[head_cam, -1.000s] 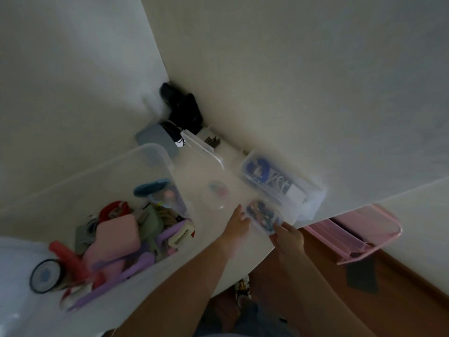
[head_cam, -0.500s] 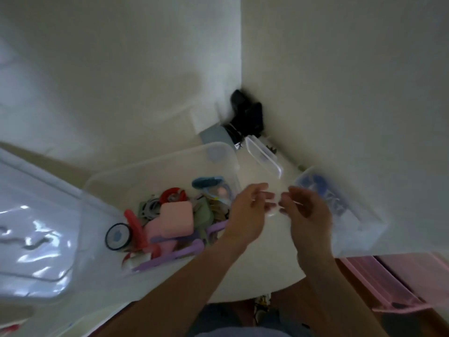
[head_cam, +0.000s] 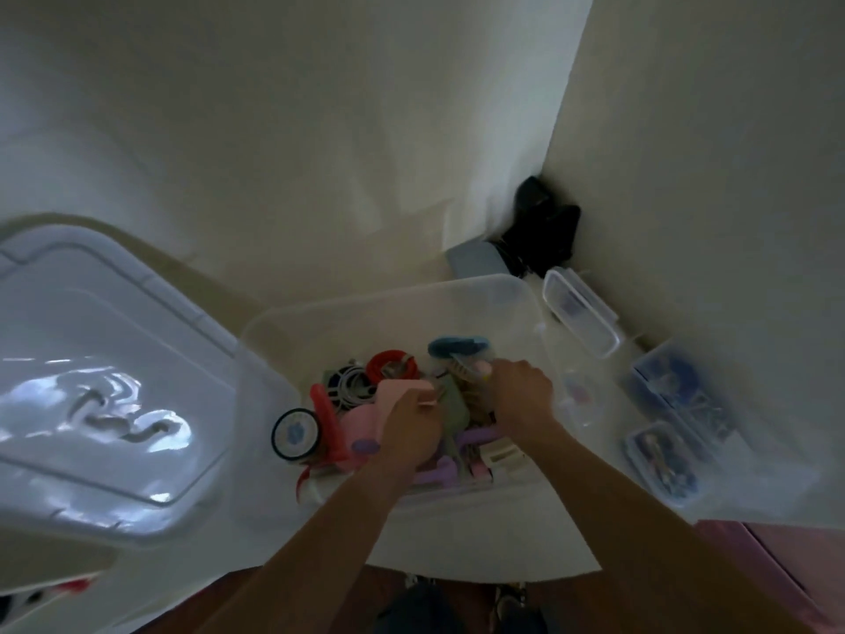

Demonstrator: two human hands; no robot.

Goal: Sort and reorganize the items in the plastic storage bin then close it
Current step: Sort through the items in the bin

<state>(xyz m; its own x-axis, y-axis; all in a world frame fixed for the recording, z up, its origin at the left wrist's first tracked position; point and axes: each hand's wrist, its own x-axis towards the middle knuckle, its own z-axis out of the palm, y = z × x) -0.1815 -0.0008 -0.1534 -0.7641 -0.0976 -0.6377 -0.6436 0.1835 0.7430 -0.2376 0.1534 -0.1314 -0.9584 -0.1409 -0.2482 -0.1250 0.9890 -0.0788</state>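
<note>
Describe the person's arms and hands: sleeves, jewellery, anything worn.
Both forearms are bare up to the frame's bottom edge; no sleeves show. The left hand and right hand wear no gloves, and no watch or bracelet shows at either wrist. The picture is too blurred to rule out rings.

One large clear storage bin (head_cam: pixel 526 295), open, holding mixed small items too jumbled to count. One bin lid (head_cam: pixel 105 382), left of bin. Three small clear lidded containers right of bin: one (head_cam: pixel 580 311) near corner, two (head_cam: pixel 672 386) (head_cam: pixel 660 459) nearer. Two hands, left hand (head_cam: pixel 411 427) and right hand (head_cam: pixel 521 395), inside bin.
</note>
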